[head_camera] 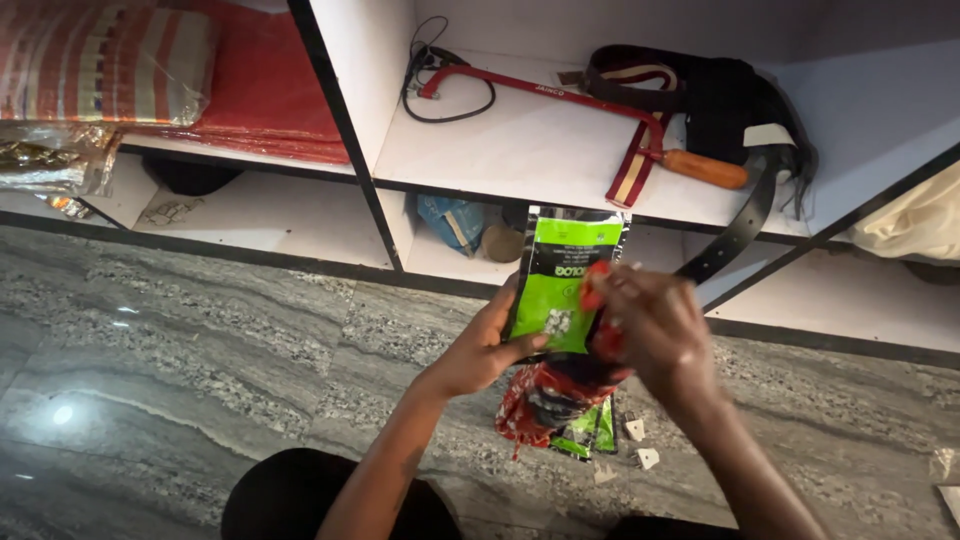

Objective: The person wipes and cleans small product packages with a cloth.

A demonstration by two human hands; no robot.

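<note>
**A thin, slick packet held up over the stone floor**

You are crouched on a grey veined stone floor [180, 340] in front of white shelves [520, 150] with dark edges. Going from the left: folded red and striped cloth in clear wrap [110, 60] fills the upper left shelf. On the middle shelf lies a red-framed hacksaw [560, 98] with an orange handle, and beside it sits a dark bag with a black belt [745, 215] hanging over the shelf's front edge.

Your left hand [485, 345] grips the green and black packet [565, 275] at its lower left edge, thumb on the printed face and fingers behind it. The packet stands upright in the air, just in front of the lower shelf's edge and clear of the floor. Your right hand [650, 330] is closed at the packet's right edge, with something red [597, 285] showing at its fingertips; it is blurred, so you cannot tell exactly what it pinches. Below both hands a red and black crumpled wrapper [545, 400] hangs or lies, with more green packets [590, 430] and small white pieces [640, 440] on the floor under it.

The packet looks light, flat and glossy, so it is likely to flex and to slip in a loose pinch. Hold it by the sealed edges, where the film is stiffer, rather than by the middle. The small white pieces look easy to scatter.
</note>
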